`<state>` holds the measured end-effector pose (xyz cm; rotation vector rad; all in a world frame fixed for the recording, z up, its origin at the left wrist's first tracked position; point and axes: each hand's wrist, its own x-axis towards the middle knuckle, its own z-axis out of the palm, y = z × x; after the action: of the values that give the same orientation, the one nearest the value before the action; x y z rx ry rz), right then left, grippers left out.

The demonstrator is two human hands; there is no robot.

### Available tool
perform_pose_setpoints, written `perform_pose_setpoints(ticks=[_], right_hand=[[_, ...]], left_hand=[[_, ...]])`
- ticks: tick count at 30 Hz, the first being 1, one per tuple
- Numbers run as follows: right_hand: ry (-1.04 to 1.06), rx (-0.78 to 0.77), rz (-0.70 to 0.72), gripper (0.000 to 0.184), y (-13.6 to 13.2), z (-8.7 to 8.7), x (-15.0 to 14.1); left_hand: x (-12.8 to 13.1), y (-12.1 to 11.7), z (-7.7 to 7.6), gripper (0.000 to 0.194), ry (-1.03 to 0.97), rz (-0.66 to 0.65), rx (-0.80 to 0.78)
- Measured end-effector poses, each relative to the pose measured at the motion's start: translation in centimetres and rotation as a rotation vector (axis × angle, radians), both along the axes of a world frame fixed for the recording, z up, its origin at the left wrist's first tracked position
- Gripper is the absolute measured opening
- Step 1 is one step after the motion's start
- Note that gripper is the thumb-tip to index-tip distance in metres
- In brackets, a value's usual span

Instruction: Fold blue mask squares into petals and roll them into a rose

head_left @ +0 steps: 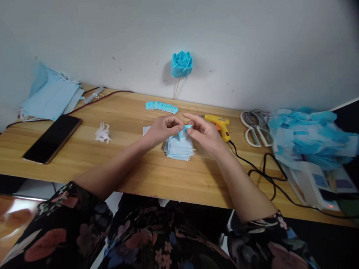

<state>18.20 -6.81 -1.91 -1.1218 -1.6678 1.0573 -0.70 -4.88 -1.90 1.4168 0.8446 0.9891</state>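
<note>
Between my left hand and my right hand is a small folded piece of blue fabric, pinched at both sides by thumbs and fingers. It is held just above a stack of pale blue fabric squares. A row of folded blue pieces lies overlapping behind my hands. Farther back, a blue fabric rose on a thin stick leans against the wall. A white piece shows partly beside my left hand.
At left lie a black phone, face masks and a small heap of white strips. On the right are a yellow glue gun with a black cord, scissors, blue scraps and a white power strip.
</note>
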Motion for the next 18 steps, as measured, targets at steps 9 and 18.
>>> perform_pose_setpoints(ticks=[9, 18], right_hand=[[0.019, 0.223, -0.119, 0.040, 0.0, 0.4, 0.9], [-0.402, 0.629, -0.161, 0.029, -0.9, 0.3, -1.1]], left_hand=[[-0.3, 1.1, -1.0, 0.018, -0.226, 0.173, -0.118], [-0.1, 0.9, -1.2, 0.026, -0.254, 0.203, -0.116]])
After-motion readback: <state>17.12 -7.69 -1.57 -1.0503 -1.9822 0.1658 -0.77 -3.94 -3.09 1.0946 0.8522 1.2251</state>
